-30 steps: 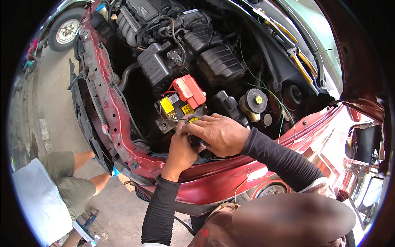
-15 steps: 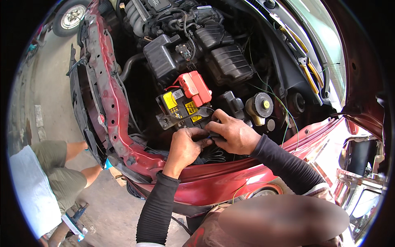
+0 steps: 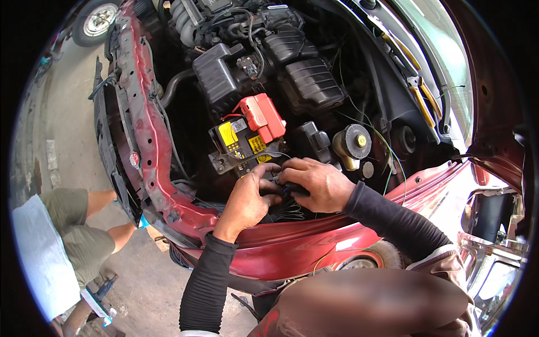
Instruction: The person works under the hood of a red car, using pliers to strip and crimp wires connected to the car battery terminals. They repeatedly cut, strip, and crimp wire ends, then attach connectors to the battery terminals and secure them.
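My left hand (image 3: pixel 248 197) and my right hand (image 3: pixel 321 184) meet at the near end of the car battery (image 3: pixel 232 147), inside the open engine bay. Both have bent fingers closed around a small dark piece (image 3: pixel 289 187) between them, mostly covered, so its kind is unclear. A thin dark wire (image 3: pixel 275 153) crosses the battery toward my right hand. The battery carries yellow labels, a red terminal cover (image 3: pixel 261 117) and a metal hold-down bracket (image 3: pixel 222 163) beside my left fingers. Loose thin wires (image 3: pixel 289 212) lie below my hands.
A round-capped reservoir (image 3: pixel 355 141) and a black box (image 3: pixel 314 140) stand right of the battery. Yellow-handled pliers (image 3: pixel 422 104) rest by the windshield. Thin green wires (image 3: pixel 387 147) hang near the red fender (image 3: pixel 303 230). Another person in shorts (image 3: pixel 84 236) is at the left.
My left fingers have lifted and spread a little from the dark piece, and my right hand's fingers have curled lower over it. The view has shifted slightly.
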